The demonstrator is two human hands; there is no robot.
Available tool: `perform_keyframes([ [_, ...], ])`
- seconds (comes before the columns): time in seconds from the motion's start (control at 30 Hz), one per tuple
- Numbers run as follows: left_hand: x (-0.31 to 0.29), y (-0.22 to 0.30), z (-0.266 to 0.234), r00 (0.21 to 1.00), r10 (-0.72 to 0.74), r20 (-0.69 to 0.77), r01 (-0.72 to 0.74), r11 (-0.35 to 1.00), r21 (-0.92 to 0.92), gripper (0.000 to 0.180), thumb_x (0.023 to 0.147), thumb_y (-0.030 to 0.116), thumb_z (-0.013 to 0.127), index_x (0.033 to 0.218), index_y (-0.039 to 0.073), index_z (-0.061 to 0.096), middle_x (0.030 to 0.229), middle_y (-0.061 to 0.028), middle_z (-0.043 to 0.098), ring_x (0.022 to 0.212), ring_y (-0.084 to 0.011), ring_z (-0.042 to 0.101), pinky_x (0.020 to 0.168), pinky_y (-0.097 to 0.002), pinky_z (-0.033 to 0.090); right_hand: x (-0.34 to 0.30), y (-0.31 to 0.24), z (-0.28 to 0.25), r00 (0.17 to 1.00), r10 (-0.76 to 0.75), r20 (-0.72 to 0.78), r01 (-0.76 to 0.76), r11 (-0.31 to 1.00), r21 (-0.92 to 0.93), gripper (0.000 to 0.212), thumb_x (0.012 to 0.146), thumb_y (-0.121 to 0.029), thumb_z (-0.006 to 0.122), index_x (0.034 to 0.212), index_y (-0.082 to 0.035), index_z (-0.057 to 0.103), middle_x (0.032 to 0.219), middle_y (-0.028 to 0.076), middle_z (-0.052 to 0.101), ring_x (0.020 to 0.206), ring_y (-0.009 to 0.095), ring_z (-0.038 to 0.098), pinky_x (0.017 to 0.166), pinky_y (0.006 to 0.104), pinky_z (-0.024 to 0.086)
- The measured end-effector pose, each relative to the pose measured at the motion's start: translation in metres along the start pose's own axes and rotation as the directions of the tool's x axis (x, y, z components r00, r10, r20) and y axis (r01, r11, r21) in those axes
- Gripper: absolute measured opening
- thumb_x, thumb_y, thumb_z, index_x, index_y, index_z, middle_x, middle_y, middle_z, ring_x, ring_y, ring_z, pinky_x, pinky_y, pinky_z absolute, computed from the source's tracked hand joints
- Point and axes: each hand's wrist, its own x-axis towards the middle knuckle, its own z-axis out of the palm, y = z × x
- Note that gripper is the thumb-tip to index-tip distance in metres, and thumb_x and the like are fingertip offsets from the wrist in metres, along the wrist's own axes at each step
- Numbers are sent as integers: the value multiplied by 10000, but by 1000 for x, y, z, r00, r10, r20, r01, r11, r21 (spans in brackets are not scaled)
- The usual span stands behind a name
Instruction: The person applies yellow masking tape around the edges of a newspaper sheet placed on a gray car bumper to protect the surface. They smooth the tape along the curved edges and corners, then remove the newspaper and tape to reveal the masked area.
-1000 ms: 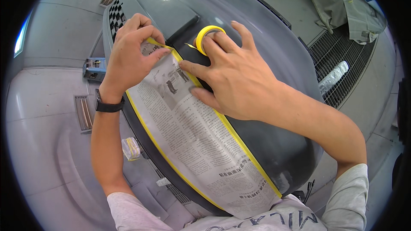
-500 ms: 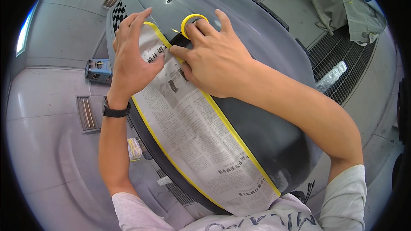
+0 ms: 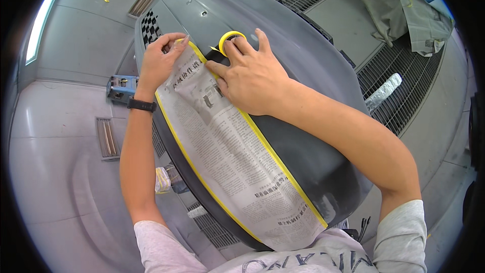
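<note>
A long newspaper sheet [image 3: 222,146] lies over a grey and black car body panel that looks like a bumper [image 3: 298,144]. Yellow masking tape [image 3: 275,156] runs along both long edges and the upper end of the sheet. My left hand [image 3: 160,63] pinches the sheet's upper left corner by its taped edge; the fingertips partly hide the corner. In my right hand [image 3: 255,76] is a roll of yellow masking tape [image 3: 230,37], with fingers inside its ring. My right index finger presses at the sheet's upper right edge, next to a short loose tape end.
A checkered grille patch [image 3: 150,28] marks the panel's far left end. Left of the panel stands a blue boxy stand part [image 3: 121,88]. Floor grates [image 3: 399,81] and a foil-wrapped bar [image 3: 384,92] lie to the right. Grey covers [image 3: 389,7] hang at the upper right.
My left hand has gone from spread fingers above the sheet to a pinch at its upper corner. My right hand stays nearly in place with the tape roll. The view has shifted slightly.
</note>
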Motion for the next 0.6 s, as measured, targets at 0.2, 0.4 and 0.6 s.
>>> perform_keyframes([
  [0.2, -20, -3, -20, 984, 179, 14, -173, 968, -182, 210, 1030, 183, 793, 1057, -24, 793, 985, 6, 714, 877, -86, 594, 821, -249, 486, 1, 1, 0, 1000, 18, 9, -18, 999, 34, 482, 1080, -332, 521, 1522, -196, 659, 1452, 217, 579, 1491, 353, 467, 1252, 719, 246],
  [0.4, -36, 2, -32, 958, 248, 144, -224, 961, -160, 228, 1025, 207, 796, 1072, -16, 804, 1024, -74, 814, 958, -105, 694, 958, -275, 548, 1, 4, 1, 999, 32, -5, -31, 998, 51, 474, 1074, -341, 514, 1501, -213, 676, 1451, 207, 552, 1486, 361, 473, 1249, 711, 267],
  [0.6, -27, 3, -24, 997, 56, 53, -44, 979, -201, 263, 1062, 234, 770, 1033, -26, 756, 910, 13, 744, 861, -32, 632, 791, -227, 522, 1, 4, 3, 999, 32, -9, -31, 998, 51, 476, 1071, -334, 505, 1499, -219, 677, 1419, 203, 560, 1475, 362, 481, 1248, 708, 272],
])
